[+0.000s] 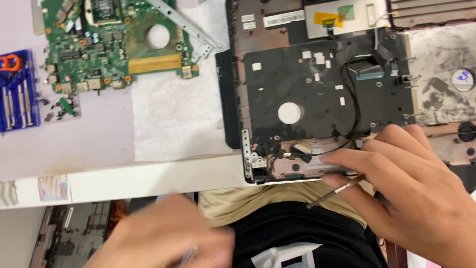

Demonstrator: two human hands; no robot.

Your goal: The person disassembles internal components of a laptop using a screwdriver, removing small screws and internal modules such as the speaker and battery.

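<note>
An opened black laptop base (317, 94) lies on the white table (148, 173), its near edge showing hinges and black cables. My right hand (401, 183) rests on that near right edge, fingers spread over the chassis, with a thin screwdriver (337, 191) tucked between the fingers. My left hand (163, 238) is low in front of the table edge, blurred; I cannot tell whether it holds anything. A green motherboard (114, 39) lies at the far left.
A blue case of screwdriver bits (17, 92) sits at the left edge, with small loose screws (59, 109) beside it. A metal bracket (188, 27) lies by the motherboard. Another laptop panel (441, 74) lies at the right. My lap is below the table.
</note>
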